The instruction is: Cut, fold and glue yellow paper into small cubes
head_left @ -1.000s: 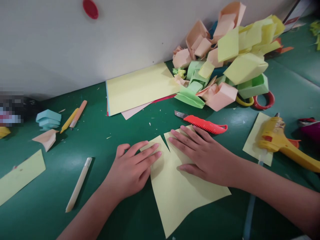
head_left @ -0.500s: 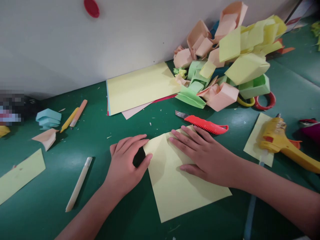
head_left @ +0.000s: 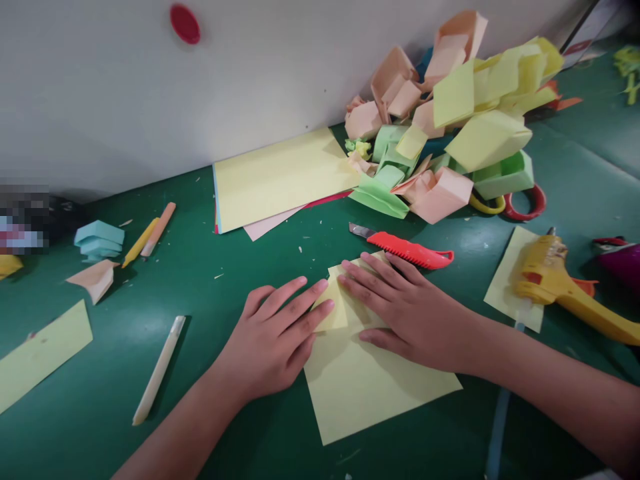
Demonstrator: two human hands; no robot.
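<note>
A pale yellow sheet of paper (head_left: 370, 400) lies on the green table, its upper left corner folded inward into a flap. My left hand (head_left: 283, 333) rests over that flap's left edge with the fingers stretched out, fingertips on the paper. Spread flat across the upper part of the sheet, my right hand (head_left: 400, 313) presses it to the table and hides much of the top edge. Just beyond the right fingertips lies a red box cutter (head_left: 413, 250) with its blade out to the left.
A yellow glue gun (head_left: 545, 273) lies on a paper scrap at the right. Folded paper pieces (head_left: 440, 133) are heaped at the back right, beside stacked yellow sheets (head_left: 280, 177). To the left are a rolled paper stick (head_left: 159, 370) and a yellow strip (head_left: 47, 353).
The paper's upper left corner, raised and curled in my left hand before, now lies folded down. My left hand has moved right and flattened onto it; my right hand stays put.
</note>
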